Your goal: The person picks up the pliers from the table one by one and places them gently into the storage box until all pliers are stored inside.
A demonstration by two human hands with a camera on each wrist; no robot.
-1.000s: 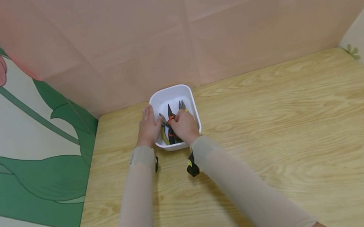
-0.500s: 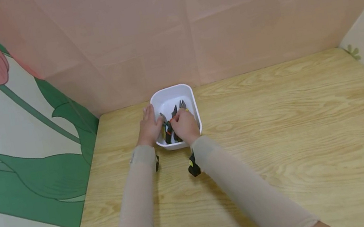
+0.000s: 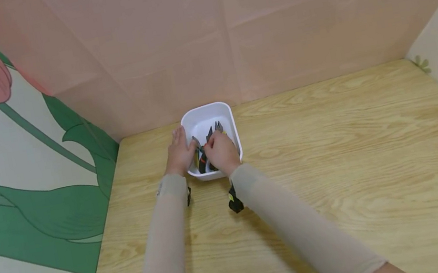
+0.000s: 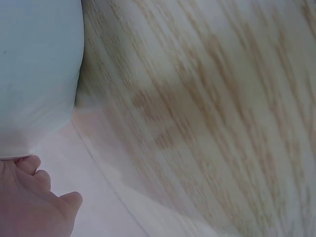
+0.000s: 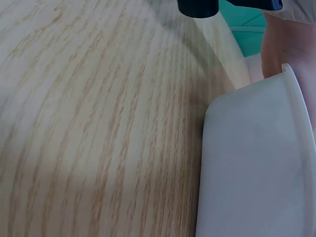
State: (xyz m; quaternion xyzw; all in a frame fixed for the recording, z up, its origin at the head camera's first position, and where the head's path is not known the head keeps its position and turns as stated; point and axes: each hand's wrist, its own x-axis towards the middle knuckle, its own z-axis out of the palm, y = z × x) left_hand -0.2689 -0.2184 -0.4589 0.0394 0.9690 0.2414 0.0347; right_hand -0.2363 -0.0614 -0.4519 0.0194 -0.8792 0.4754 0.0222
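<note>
A white plastic bin (image 3: 221,111) stands on the wooden table near the back wall, with several pliers lying in it. My right hand (image 3: 221,151) reaches into the bin and grips the black pliers with orange on the handles (image 3: 204,160); their dark nose points up and to the right. Another pair's grey nose (image 3: 218,126) shows just beyond my knuckles. My left hand (image 3: 179,153) lies flat against the bin's left outer wall, fingers fairly straight. The left wrist view shows my fingertips (image 4: 37,197) beside the bin wall (image 4: 34,74). In the right wrist view only the bin's outer wall (image 5: 252,163) shows.
The wooden table (image 3: 333,146) stretches bare to the right and toward me. A pink wall (image 3: 228,33) rises just behind the bin, and a panel with a painted tulip (image 3: 11,166) closes off the left side. Small black devices (image 3: 235,201) hang under both wrists.
The black pliers' nose has swung from pointing straight back to leaning right as my right hand shifted its grip. The left hand and the bin have stayed put.
</note>
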